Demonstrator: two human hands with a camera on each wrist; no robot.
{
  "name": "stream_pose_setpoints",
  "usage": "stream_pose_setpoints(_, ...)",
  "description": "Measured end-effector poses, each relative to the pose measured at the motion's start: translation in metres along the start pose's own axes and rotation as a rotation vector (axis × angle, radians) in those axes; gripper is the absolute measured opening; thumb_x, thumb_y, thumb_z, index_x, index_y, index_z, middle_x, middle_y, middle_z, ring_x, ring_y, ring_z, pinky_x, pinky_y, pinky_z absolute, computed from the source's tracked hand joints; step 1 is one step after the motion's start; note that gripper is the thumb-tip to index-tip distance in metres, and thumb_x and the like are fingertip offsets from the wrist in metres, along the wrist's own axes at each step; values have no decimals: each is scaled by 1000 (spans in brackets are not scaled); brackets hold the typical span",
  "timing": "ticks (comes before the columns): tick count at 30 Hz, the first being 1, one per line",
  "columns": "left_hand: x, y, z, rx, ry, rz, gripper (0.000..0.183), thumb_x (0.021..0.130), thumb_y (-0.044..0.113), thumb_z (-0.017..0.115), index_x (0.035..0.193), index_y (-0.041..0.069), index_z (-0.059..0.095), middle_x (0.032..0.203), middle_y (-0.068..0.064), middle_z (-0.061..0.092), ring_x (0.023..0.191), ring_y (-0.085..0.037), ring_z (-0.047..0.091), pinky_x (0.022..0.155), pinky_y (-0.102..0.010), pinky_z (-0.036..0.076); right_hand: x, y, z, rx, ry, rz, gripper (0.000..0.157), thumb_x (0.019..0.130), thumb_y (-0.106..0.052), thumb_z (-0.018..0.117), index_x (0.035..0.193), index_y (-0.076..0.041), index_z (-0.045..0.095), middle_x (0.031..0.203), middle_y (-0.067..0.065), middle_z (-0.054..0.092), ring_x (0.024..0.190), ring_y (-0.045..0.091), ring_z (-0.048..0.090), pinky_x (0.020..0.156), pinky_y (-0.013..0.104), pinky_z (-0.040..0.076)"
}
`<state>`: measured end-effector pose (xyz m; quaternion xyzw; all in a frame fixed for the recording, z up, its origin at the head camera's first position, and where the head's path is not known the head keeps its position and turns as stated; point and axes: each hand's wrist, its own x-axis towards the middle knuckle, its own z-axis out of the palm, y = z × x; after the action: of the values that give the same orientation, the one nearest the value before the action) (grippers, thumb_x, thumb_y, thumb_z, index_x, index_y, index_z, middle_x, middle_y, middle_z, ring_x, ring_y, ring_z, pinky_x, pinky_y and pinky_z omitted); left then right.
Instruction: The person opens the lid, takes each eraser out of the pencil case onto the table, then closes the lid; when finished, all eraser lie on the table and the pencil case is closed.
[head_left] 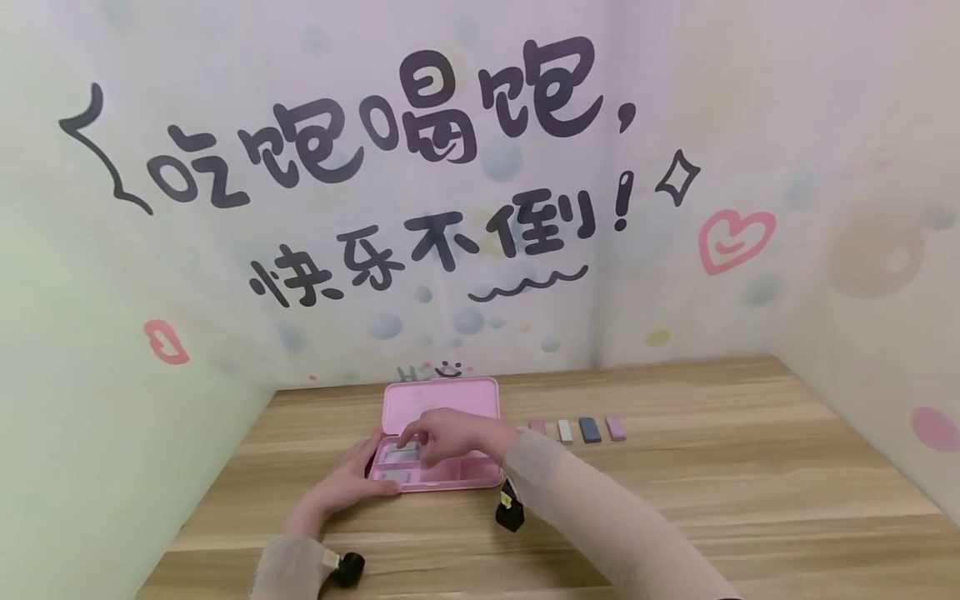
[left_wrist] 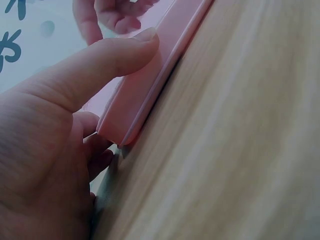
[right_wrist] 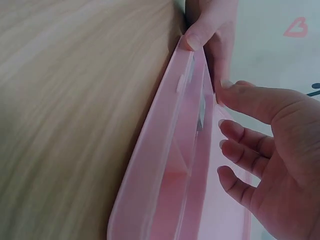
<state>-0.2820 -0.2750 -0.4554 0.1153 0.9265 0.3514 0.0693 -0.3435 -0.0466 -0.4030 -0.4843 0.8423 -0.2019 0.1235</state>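
Observation:
A pink box (head_left: 480,472) with compartments lies on the table, its lid (head_left: 442,398) raised at the back. My left hand (head_left: 348,482) grips the front left corner, thumb (left_wrist: 135,50) over the front rim and fingers along the left side. Over the left compartments is my right hand (head_left: 457,433), its index finger pointing down at a pale flat block (head_left: 402,456) in the rear left one. Its other fingers (right_wrist: 250,157) are loosely bent, with nothing seen between them. Another greyish block (head_left: 395,477) lies in the front left compartment.
Right of the box, several small eraser-like blocks stand in a row: a pink one (head_left: 537,426) partly behind the wrist, a white one (head_left: 565,431), a blue one (head_left: 589,430) and a pinkish-purple one (head_left: 616,428). A printed cloth wall (head_left: 525,333) rises behind the wooden table (head_left: 712,467).

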Motion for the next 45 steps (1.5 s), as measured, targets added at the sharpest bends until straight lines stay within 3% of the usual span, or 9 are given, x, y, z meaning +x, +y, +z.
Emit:
stream_pose_setpoints(2,1,0,1,-2,-3,7,111,77,43,79,155,3,11,157,-23,20,141,-46,14,108,-66,14,4,0,2,-14,-11,-5,47,81,-5,74,125,-19,66,73,-5,49,64,4,41,61,17,36)
stream_pose_setpoints(5,2,1,3,-6,-3,17,111,76,43,80,155,3,12,156,-24,22,141,-45,16,107,-66,16,8,-1,4,-35,-26,7,49,81,-4,74,125,-22,67,67,-4,37,60,7,34,56,19,32)
stream_pose_setpoints(12,4,2,3,-9,3,14,111,76,44,80,155,5,13,156,-24,21,141,-45,16,107,-66,17,12,-1,8,-116,-38,34,51,80,-6,75,125,-28,66,85,-5,50,78,7,43,68,18,39)
stream_pose_setpoints(24,2,1,-1,0,8,12,110,76,44,80,155,4,14,156,-25,21,141,-46,14,108,-66,13,26,-2,17,-234,-68,1,48,80,-14,79,123,-31,68,94,-5,50,82,7,46,72,17,39)
stream_pose_setpoints(32,0,3,-1,-14,7,17,110,76,42,80,155,3,14,155,-25,21,141,-46,15,108,-65,14,28,-8,19,-274,-63,-42,40,85,-18,74,122,-32,69,103,-6,58,87,6,46,80,16,38)
stream_pose_setpoints(45,0,0,0,-11,11,-5,111,75,45,80,155,6,15,156,-23,21,141,-45,14,108,-65,14,30,-10,23,-268,-79,-12,42,85,-20,74,123,-36,68,107,-5,53,86,7,44,77,17,37)
